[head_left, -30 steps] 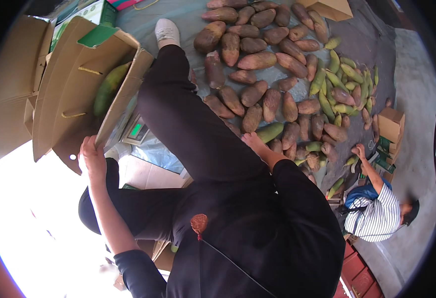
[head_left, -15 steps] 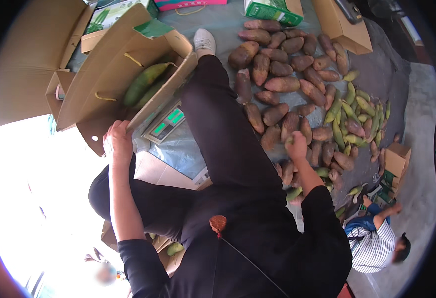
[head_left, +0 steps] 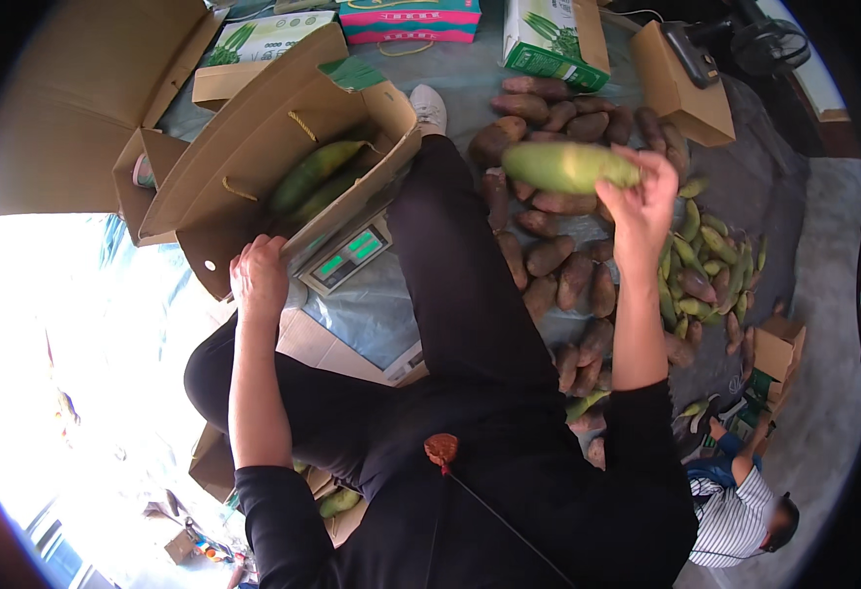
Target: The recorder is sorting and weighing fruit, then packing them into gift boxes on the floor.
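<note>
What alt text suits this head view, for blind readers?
A bare right hand holds up a long green vegetable over scattered reddish-brown oblong vegetables, while the left hand grips an open brown cardboard box with dark-green vegetables inside.

1. Scale (head_left: 319,278), 10 o'clock: lit green readouts (head_left: 363,244), digits too small to read.
2. Pink box (head_left: 413,20), 12 o'clock: row of white characters, illegible.
3. Green box (head_left: 553,65), 1 o'clock: white print, illegible.
4. White box (head_left: 278,32), 11 o'clock: small print, illegible.
</note>
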The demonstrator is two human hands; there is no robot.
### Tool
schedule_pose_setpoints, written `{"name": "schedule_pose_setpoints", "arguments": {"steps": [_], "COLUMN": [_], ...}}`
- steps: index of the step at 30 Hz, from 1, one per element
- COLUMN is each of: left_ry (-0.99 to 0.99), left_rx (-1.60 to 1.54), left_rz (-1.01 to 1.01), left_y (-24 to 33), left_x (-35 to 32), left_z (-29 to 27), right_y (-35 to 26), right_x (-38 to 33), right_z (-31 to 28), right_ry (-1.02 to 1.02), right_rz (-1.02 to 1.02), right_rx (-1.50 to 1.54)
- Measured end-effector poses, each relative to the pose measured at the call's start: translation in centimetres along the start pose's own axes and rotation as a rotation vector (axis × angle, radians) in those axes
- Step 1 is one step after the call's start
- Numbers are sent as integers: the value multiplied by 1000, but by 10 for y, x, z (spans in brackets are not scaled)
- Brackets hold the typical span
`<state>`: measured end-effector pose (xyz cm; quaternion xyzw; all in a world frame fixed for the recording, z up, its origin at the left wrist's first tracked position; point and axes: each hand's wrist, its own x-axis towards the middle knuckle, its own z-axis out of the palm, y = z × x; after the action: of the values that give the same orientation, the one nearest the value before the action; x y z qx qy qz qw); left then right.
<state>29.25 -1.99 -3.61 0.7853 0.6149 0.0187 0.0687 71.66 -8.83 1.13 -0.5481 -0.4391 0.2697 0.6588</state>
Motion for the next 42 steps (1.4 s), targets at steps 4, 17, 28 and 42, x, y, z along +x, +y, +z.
{"name": "schedule_pose_setpoints", "arguments": {"steps": [4,17,28,42], "left_ry": [12,-7,-61,-91], "left_rx": [14,-8,-54,-142], "left_rz": [-5,56,66,93], "left_y": [-4,-3,-4,-29], "left_x": [-5,0,3,0], "left_z": [-2,4,8,1], "right_y": [-45,-31,81,186], "right_x": [34,18,-25,-381], "right_z": [77,203,-94,-333], "right_ry": [-150,-400,-288,-579], "right_rz": [-166,-766,290,1445], "right_rx": [168,-561,-860,-1263]}}
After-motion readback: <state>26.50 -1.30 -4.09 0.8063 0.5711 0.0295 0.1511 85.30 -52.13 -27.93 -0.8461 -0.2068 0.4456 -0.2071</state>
